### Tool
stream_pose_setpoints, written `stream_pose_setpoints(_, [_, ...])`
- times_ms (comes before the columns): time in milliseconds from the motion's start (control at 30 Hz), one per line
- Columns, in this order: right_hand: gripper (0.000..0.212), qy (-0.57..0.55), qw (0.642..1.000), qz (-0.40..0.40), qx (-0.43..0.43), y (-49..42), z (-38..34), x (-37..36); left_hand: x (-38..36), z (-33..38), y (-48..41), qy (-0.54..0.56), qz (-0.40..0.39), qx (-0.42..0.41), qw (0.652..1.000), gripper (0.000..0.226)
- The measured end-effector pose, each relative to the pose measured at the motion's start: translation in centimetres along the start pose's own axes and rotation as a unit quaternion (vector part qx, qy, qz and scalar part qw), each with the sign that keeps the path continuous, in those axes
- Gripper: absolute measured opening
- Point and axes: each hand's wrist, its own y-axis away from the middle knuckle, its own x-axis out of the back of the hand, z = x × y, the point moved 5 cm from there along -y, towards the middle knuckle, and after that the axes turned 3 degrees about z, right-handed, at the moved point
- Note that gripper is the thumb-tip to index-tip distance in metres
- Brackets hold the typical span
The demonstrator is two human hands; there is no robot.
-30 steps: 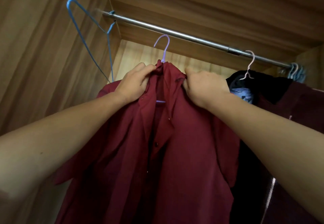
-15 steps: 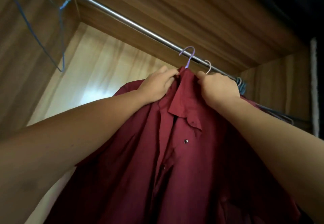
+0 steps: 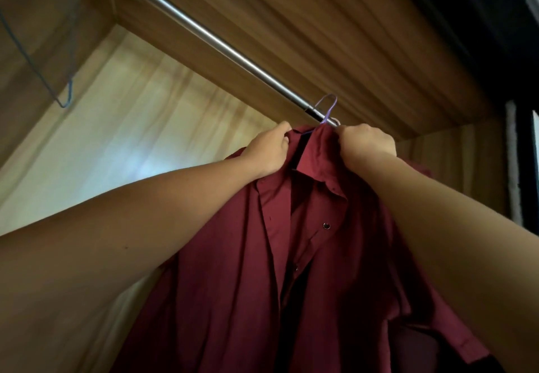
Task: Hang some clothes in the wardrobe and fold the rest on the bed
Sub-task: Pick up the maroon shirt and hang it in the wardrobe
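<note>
A dark red button shirt (image 3: 291, 256) hangs from a purple wire hanger (image 3: 329, 107) whose hook sits at the metal wardrobe rail (image 3: 204, 37). My left hand (image 3: 268, 151) grips the shirt's left shoulder by the collar. On the other side of the collar, my right hand (image 3: 366, 146) grips the right shoulder. Both arms reach up from below. Most of the hanger is hidden inside the shirt.
An empty blue wire hanger (image 3: 62, 92) hangs at the rail's far left against the wooden side wall. The pale wardrobe back panel (image 3: 131, 139) lies behind the shirt. The dark wardrobe edge (image 3: 519, 139) is at the right.
The shirt on its hanger has gone up and to the right, and the purple hook has reached the rail. Both hands kept their grip at the collar. The view tilted upward.
</note>
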Motion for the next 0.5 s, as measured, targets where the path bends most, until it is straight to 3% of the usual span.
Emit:
stream_pose_setpoints(233, [0.042, -0.006, 1.000, 0.019, -0.002, -1.7, -0.5, -1.7, 0.5, -1.6, -0.2, -0.002, -0.007, 0.005, 1.000, 0.012])
stream_pose_setpoints(500, [0.033, -0.023, 0.999, -0.029, 0.030, -2.2, -0.9, -2.1, 0.8, -1.7, -0.3, -0.008, -0.017, 0.024, 1.000, 0.014])
